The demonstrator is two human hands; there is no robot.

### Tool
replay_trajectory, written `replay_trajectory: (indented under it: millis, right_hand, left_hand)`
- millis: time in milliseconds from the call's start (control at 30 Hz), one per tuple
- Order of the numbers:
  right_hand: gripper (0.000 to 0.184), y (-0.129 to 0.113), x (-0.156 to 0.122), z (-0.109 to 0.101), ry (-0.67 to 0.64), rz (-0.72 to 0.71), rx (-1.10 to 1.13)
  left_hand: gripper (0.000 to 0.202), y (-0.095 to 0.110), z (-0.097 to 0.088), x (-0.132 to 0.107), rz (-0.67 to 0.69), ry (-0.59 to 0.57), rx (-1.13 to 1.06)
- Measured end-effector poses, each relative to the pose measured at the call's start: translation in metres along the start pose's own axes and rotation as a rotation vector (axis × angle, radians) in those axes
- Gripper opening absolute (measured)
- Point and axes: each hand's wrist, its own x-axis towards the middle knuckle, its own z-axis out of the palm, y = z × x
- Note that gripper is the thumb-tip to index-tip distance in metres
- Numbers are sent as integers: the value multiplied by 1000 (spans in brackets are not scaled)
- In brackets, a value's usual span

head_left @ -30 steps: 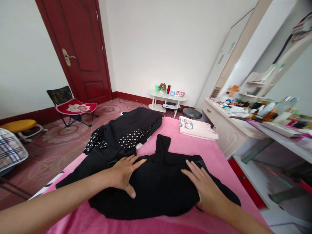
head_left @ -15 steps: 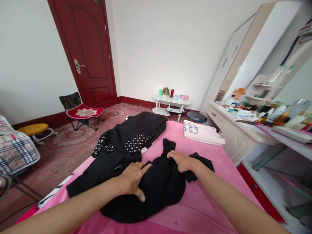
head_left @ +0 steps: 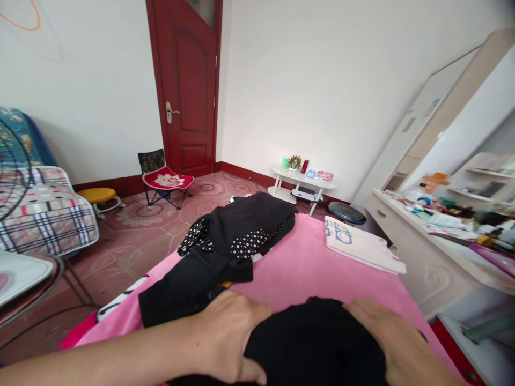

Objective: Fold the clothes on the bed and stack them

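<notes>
A bunched black garment (head_left: 317, 343) lies on the pink bed cover (head_left: 306, 273) close to me. My left hand (head_left: 229, 338) rests on its left side with the fingers curled onto the cloth. My right hand (head_left: 392, 338) lies over its right side, fingers together and pressed on the fabric. The lower part of the garment is cut off by the frame's bottom edge.
A pile of black and polka-dot clothes (head_left: 237, 230) lies on the bed's left side. A folded white top (head_left: 362, 246) sits at the far right of the bed. A cluttered white dresser (head_left: 442, 241) stands right. A red door (head_left: 189, 86), folding chair (head_left: 163, 179) and small white table (head_left: 301, 182) are beyond.
The black garment has been gathered and drawn toward me. Both hands came nearer with it. The right hand moved from the garment's top to its right side. The view swung left and up.
</notes>
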Motion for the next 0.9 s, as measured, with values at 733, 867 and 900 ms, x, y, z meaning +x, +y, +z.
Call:
replay_trajectory:
  millis: [733,867,900]
  right_hand:
    - [54,-39,121,164,4,453,-12]
    - [56,-41,118,166,8,487,-15]
    - [56,-41,119,165,6,490,-12]
  left_hand:
    - [76,-192,-28,125,-557,374,310]
    - [78,-194,-29,126,-588,363,359]
    - [78,-193,-31,124,-592,350,368]
